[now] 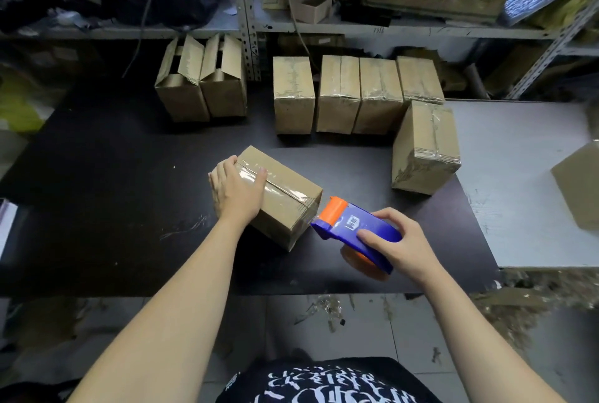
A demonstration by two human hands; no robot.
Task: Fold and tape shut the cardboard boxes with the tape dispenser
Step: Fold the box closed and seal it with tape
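At six o'clock, nearest of all, is the chest of a black shirt (324, 383) with white print, with two bare forearms reaching out from it over a black table (113, 208). The right hand (398, 247) grasps one blue tape dispenser (353, 230), thumb on its side and fingers wrapped over its back. The dispenser's orange nose sits just at the near-right end of the cardboard box (285, 204), about four o'clock from the box's middle. That box lies on the black table near its centre, flaps closed, with clear tape along the top seam. The left hand (238, 191) clasps its far-left end, palm on top, fingers bent over the end and thumb laid across the tape. At two o'clock from this box stands one taped box (424, 146), where the black table meets a grey tabletop (525, 191). At three o'clock one more box (580, 185) is cut off by the frame edge. Farther back, from twelve to one o'clock, is a row of four taped boxes (356, 94). At eleven o'clock two boxes with raised flaps (201, 84) stand touching. Behind them all is a metal shelf rack (246, 13) crowded with goods, including one small open carton (311, 5).
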